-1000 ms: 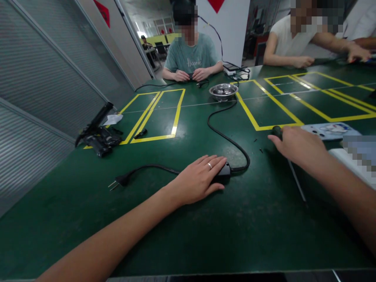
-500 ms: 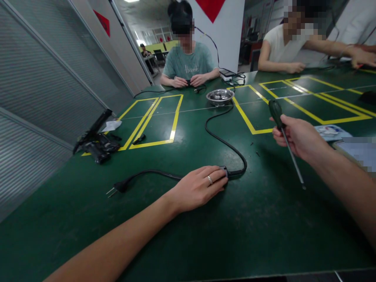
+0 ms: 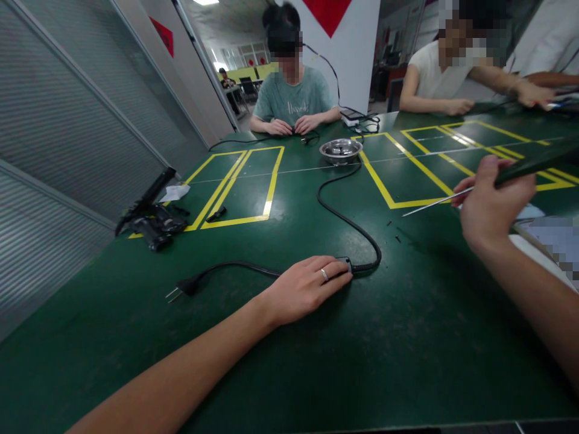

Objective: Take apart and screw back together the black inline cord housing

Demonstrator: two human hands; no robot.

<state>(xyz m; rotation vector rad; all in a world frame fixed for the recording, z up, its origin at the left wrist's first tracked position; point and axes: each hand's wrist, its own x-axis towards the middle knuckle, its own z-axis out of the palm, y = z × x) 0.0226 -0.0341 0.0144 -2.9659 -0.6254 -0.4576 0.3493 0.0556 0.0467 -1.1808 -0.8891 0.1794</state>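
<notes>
My left hand (image 3: pixel 307 289) lies over a small dark inline box (image 3: pixel 344 263) on a black power cord (image 3: pixel 348 220), its fingers curled across it and hiding most of it. Left of this hand, the cord ends in a two-pin plug (image 3: pixel 186 287) lying on the table. In my right hand (image 3: pixel 495 205), raised above the table at the right, is a screwdriver (image 3: pixel 536 163). Its dark green handle points to the right and its thin metal shaft points left, above two small screws (image 3: pixel 397 239) on the tabletop.
A shiny metal bowl (image 3: pixel 341 150) with small dark parts in it stands farther back on the green table (image 3: pixel 289 374). Black bagged items (image 3: pixel 156 226) and a small black piece (image 3: pixel 217 214) lie left. A booklet (image 3: pixel 549 238) lies right. Two people sit across the table.
My right hand has moved right and turned the screwdriver, so its shaft has swung from pointing down toward me to pointing left. My left hand has stayed on the inline box.
</notes>
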